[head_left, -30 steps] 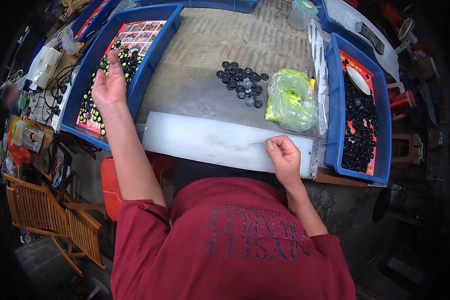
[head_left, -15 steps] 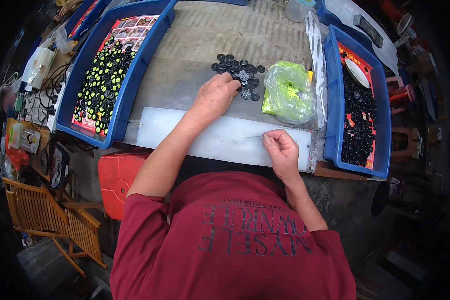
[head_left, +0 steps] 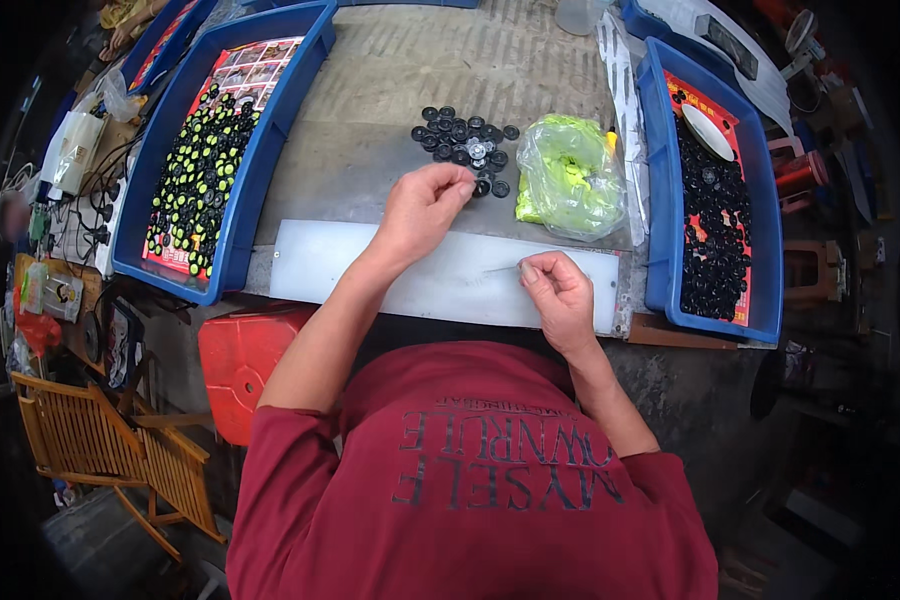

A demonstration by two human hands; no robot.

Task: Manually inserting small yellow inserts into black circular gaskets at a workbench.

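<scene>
My left hand [head_left: 422, 212] is closed in a pinch over the near edge of a loose pile of small black wheel-like discs [head_left: 457, 135]. Whatever lies between its fingertips is too small to make out. Above the white board [head_left: 370, 262], my right hand [head_left: 562, 292] is closed on a thin needle-like tool [head_left: 502, 269], whose fine end points left. To the right of the pile sits a clear plastic bag [head_left: 598, 205] of bright yellow-green small pieces [head_left: 570, 165].
At the left stands a blue tray [head_left: 288, 105] of black discs with yellow-green centres [head_left: 202, 160]. Another blue tray [head_left: 660, 200] at the right holds plain black discs [head_left: 715, 245] and a white oval dish [head_left: 707, 132]. A red stool [head_left: 245, 370] and wooden chair [head_left: 80, 430] are at lower left.
My left hand has drawn back from the pile, slightly toward me. My right hand stays nearly in place with the thin tool. The whole view has shifted a little.
</scene>
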